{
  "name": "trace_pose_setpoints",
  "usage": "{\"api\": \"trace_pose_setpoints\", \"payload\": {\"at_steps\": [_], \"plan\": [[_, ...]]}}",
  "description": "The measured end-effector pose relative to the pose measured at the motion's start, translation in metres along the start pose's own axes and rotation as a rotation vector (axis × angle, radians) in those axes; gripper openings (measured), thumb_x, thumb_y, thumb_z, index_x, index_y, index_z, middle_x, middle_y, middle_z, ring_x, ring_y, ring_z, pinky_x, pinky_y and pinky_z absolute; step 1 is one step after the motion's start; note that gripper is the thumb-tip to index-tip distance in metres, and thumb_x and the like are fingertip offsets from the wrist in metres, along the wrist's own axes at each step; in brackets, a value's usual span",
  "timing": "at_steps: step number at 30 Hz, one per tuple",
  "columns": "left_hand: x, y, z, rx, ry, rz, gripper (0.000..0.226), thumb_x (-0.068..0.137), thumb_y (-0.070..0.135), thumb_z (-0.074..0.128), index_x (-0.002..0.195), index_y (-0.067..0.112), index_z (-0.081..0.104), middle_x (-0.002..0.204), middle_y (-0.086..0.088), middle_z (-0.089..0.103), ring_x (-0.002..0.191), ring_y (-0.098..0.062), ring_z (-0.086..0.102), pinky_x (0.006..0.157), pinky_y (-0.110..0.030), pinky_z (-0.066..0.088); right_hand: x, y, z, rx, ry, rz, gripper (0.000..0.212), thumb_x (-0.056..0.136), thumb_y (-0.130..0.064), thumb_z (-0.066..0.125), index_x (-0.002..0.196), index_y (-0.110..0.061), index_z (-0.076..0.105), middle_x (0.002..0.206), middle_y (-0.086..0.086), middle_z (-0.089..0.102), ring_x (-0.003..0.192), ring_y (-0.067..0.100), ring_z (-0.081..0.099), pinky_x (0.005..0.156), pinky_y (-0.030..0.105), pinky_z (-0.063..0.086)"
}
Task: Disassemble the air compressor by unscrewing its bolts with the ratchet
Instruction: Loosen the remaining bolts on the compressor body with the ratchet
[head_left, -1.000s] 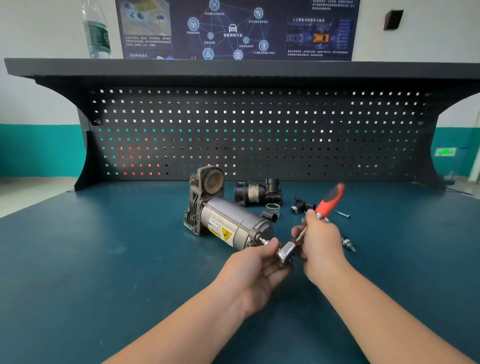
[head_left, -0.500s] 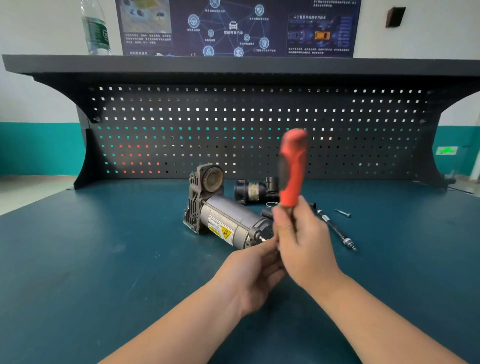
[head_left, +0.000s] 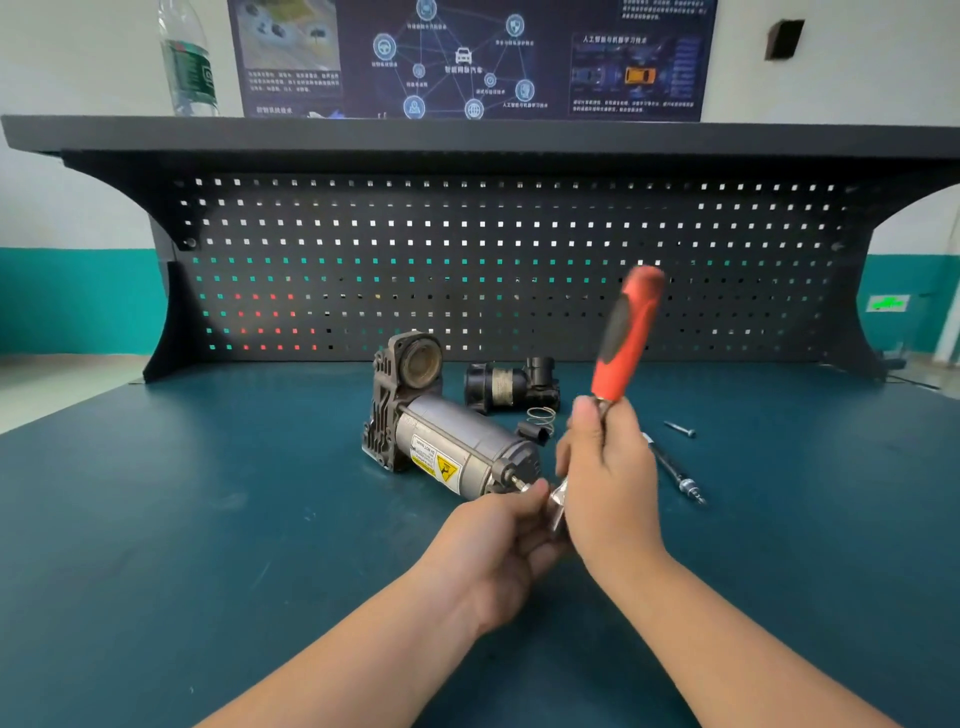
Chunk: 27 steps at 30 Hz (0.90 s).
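Head view.
- Air compressor (head_left: 452, 436): lying on its side on the blue-green bench top (head_left: 208, 519), label up, near end toward the hands.
- Ratchet (head_left: 626, 338): red handle blurred, tilted up to the right; metal head mostly hidden between the hands.
- Right hand (head_left: 610, 483): clenched round the ratchet's shank below the handle.
- Left hand (head_left: 498, 551): fingers curled at the ratchet head; what they pinch is hidden.
- Detached black part (head_left: 511, 384), spring (head_left: 540, 418), loose screw (head_left: 679, 429): behind.
- Long bolt (head_left: 675, 473): partly covered by the right hand.
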<state>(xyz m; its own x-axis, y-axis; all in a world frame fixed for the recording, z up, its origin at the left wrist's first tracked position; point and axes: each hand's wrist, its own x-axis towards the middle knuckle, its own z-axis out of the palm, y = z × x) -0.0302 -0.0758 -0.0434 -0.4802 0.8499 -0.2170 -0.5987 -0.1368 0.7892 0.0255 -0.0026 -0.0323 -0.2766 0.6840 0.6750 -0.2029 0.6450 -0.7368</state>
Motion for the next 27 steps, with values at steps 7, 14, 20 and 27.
{"api": "trace_pose_setpoints", "payload": {"at_steps": [7, 14, 20, 27], "plan": [[0.003, -0.002, 0.0, 0.004, 0.058, 0.002, 0.012, 0.09, 0.005, 0.056, 0.093, -0.002, 0.065, 0.074, -0.014, 0.072, 0.066, -0.021, 0.069, 0.057, -0.028, 0.058, 0.019, 0.023, -0.006, 0.442, 0.154, 1.117, 0.03, 0.101, -0.028, 0.038, 0.075, -0.016, 0.044, 0.061, 0.001, 0.052, 0.018, 0.007, 0.033, 0.034, 0.011, 0.029], [0.002, -0.001, 0.0, 0.0, 0.063, 0.009, 0.014, 0.088, 0.004, 0.058, 0.098, -0.004, 0.064, 0.079, -0.016, 0.071, 0.073, -0.025, 0.067, 0.059, -0.031, 0.059, 0.02, 0.02, -0.004, 0.257, 0.124, 0.568, 0.032, 0.101, -0.031, 0.039, 0.074, -0.016, 0.048, 0.045, -0.008, 0.052, 0.04, 0.004, 0.045, 0.043, 0.019, 0.037], [-0.003, 0.0, 0.001, 0.071, 0.029, 0.012, 0.014, 0.087, 0.009, 0.059, 0.081, 0.002, 0.07, 0.076, -0.012, 0.071, 0.062, -0.018, 0.069, 0.055, -0.024, 0.057, 0.0, 0.002, -0.006, -0.127, -0.076, -0.33, 0.024, 0.095, -0.037, 0.04, 0.08, -0.019, 0.048, 0.056, -0.009, 0.049, 0.053, 0.018, 0.051, 0.052, 0.035, 0.041], [-0.01, 0.004, -0.004, -0.024, -0.008, 0.036, 0.033, 0.101, 0.011, 0.029, 0.079, 0.016, 0.053, 0.057, 0.008, 0.064, 0.052, -0.003, 0.064, 0.051, -0.016, 0.052, -0.011, -0.007, -0.002, -0.463, -0.193, -0.925, 0.026, 0.091, -0.031, 0.046, 0.079, -0.013, 0.061, 0.057, -0.002, 0.056, 0.048, 0.022, 0.053, 0.04, 0.027, 0.035]]}}
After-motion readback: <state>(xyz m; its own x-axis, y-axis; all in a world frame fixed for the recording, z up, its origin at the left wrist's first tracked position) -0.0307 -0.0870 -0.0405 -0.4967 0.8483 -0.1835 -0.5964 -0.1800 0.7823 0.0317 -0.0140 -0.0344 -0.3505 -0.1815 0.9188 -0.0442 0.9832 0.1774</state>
